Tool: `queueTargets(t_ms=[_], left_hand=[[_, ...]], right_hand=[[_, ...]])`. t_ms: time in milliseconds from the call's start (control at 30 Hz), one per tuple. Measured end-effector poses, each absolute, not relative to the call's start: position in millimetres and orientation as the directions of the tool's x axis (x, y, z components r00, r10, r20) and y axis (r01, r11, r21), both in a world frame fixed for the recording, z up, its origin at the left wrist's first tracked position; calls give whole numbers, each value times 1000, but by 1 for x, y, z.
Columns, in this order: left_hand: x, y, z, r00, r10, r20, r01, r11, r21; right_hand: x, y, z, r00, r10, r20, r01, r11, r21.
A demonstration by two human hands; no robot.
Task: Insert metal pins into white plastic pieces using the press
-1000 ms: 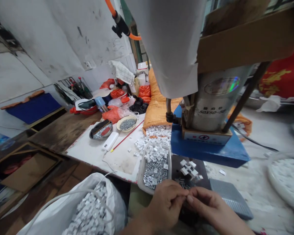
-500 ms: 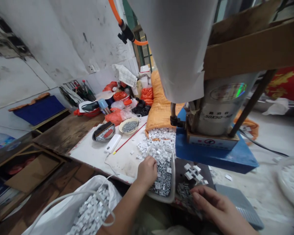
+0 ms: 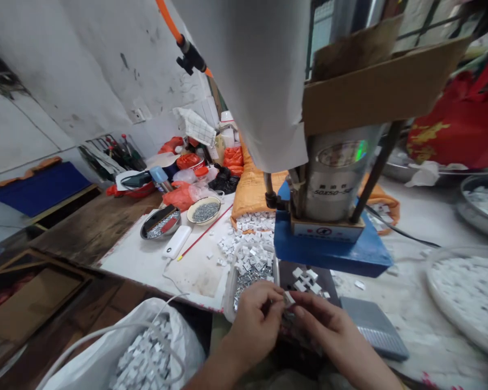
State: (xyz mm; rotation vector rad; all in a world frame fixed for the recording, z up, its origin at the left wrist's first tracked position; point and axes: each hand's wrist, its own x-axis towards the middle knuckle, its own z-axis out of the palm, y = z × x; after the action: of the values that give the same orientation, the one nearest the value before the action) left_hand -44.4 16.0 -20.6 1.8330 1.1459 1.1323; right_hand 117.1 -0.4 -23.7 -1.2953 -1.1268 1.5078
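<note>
The left hand (image 3: 254, 319) covers the near end of the parts tray (image 3: 230, 279), and the press (image 3: 333, 179) runs off the top edge.

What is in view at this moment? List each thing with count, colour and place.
press machine: one, steel on a blue base, centre
clear tray: one, holds white clips and metal bits, before the press
white clips pile: many, white, left of the blue base
white bag: one, full of clips, bottom left
bowls: two with metal bits, left table
grey pad: one, right of hands
white clip: one, between both hands' fingertips
left hand: pinching the clip
right hand: pinching the clip
</note>
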Motion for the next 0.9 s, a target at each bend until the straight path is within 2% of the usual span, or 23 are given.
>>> queueTargets(t_ms=[100, 233, 300, 400, 467, 533, 633, 733, 900], left_hand=[[-31, 8, -15, 256, 936, 240, 201, -294, 934], [-23, 11, -25, 269, 962, 35, 7, -39, 999], [-22, 11, -29, 258, 966, 7, 3, -8, 1000], [-21, 7, -27, 257, 956, 143, 143, -184, 972], [-22, 4, -22, 315, 907, 279, 260, -365, 894], [-21, 2, -18, 371, 861, 348, 340, -474, 812], [-18, 2, -17, 400, 814, 420, 388, -566, 727], [-14, 3, -18, 431, 743, 512, 357, -662, 659], [-14, 7, -17, 409, 753, 515, 371, -653, 661]], right_hand=[[117, -1, -23, -121, 963, -239, -93, -251, -963], [125, -5, -27, -100, 971, -219, -171, -233, -957], [128, -7, -30, -120, 962, -245, -213, -266, -940], [132, -8, -33, -163, 934, -319, -272, -353, -895], [133, -6, -35, -196, 917, -346, -294, -392, -872], [132, -5, -35, -210, 911, -356, -278, -405, -871], [131, -2, -31, -140, 934, -329, -222, -353, -909], [129, -1, -25, -65, 957, -283, -216, -291, -932], [131, -2, -22, -198, 899, -390, -281, -433, -857]])
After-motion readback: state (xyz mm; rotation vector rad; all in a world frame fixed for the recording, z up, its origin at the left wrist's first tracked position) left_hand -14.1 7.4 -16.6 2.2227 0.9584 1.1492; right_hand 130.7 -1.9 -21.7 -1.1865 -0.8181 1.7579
